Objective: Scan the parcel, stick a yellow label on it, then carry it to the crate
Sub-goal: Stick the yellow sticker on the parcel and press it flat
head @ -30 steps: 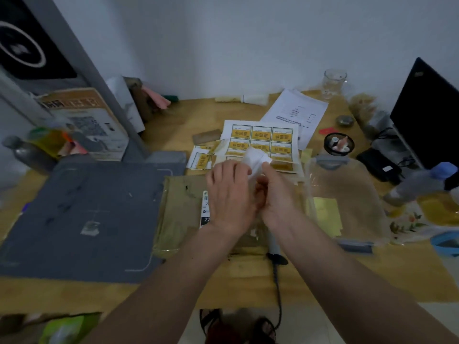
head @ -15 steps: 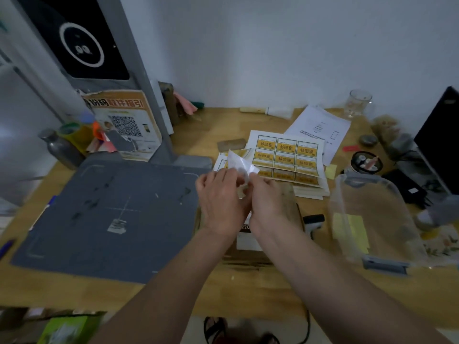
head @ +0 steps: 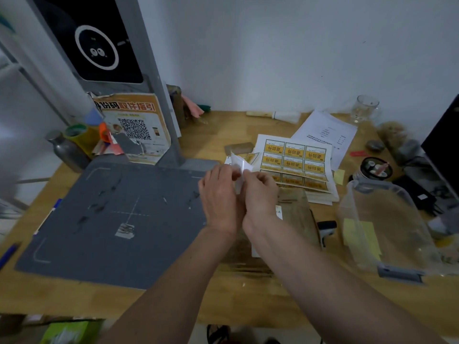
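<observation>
My left hand (head: 218, 197) and my right hand (head: 260, 194) meet above the desk and both pinch a small white slip of backing paper (head: 239, 167), which stands up between the fingers. Under my wrists lies the brown parcel (head: 296, 214) with a white shipping label partly hidden by my right arm. Sheets of yellow labels (head: 295, 162) lie just beyond my hands. A handheld scanner (head: 326, 228) rests at the parcel's right edge.
A grey scanning mat (head: 111, 214) with its upright post (head: 149, 78) fills the left of the wooden desk (head: 223, 301). A clear plastic box (head: 382, 227) sits at the right. Papers (head: 327, 132), a glass, a bottle and tape rolls crowd the back.
The view has tilted up and shifted left. My hands have stayed together on the white slip, lifting slightly off the parcel toward the label sheets.
</observation>
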Tool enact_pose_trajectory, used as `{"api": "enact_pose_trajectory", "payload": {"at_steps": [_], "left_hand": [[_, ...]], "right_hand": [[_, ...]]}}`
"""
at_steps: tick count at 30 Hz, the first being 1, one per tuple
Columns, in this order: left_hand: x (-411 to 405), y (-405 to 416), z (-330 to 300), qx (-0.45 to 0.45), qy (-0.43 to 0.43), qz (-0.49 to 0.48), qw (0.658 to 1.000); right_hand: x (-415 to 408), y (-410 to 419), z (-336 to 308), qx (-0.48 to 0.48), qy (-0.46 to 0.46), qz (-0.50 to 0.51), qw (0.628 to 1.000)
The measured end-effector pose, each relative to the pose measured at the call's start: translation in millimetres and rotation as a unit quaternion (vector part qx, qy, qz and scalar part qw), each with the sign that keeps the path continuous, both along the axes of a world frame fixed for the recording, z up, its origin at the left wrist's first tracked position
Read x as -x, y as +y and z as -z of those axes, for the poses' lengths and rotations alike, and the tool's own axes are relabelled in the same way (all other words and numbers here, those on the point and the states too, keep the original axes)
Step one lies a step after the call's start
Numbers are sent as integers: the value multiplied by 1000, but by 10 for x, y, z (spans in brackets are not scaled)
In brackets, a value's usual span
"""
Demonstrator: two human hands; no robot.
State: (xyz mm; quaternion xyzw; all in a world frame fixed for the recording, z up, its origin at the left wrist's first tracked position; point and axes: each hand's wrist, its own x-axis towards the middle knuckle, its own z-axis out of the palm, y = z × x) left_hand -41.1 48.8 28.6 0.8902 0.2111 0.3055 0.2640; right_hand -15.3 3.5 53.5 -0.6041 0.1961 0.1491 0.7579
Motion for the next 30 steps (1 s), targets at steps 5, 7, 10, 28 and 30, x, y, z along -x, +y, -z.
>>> {"api": "enact_pose_trajectory", "payload": {"at_steps": [5,7,10,28,30], "left_hand": [[3,52,-86,77,-25,-17,997],[-9,118,-101,97,-39,-31,994],[-36,274,-150,165,-30,-62,984],[189,402,181,452,92,-104,881],[221,422,230,346,142,-110,921]], "right_hand": [[41,-31,-7,-40,3,-88,995],[27,-83,-26,-23,-17,-124,992],[-52,-149,-62,45,-67,-136,987],[-314,-116,432,92,6,-85,992],[-277,-90,511,115,-7,-95,989]]}}
